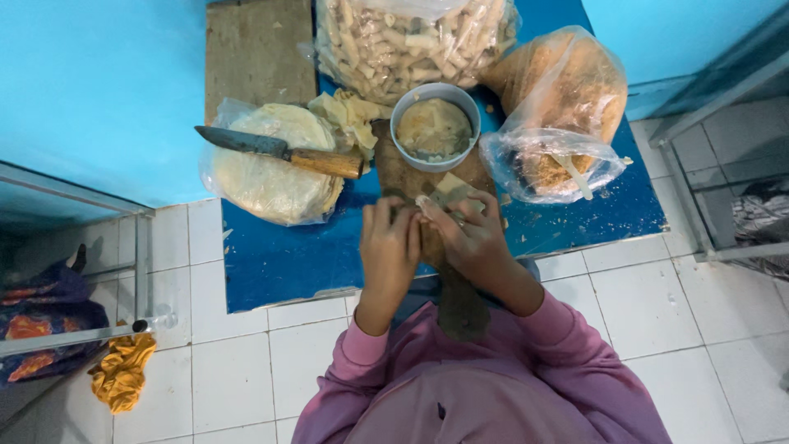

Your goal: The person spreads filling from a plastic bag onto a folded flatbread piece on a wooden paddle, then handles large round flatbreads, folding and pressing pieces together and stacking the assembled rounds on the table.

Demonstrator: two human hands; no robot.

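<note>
While both hands pinch the thin wrapper (448, 191) over the board (403, 168), left hand (389, 247) should tuck tight as right hand (470, 238) rolls evenly.

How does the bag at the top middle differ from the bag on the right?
The top bag holds pale, finger-shaped rolls; the right bag holds orange-brown crumbs. The top bag runs out of view above; the right bag's mouth lies open toward the person, with a pale utensil handle inside. Both are clear plastic on the blue surface.
</note>
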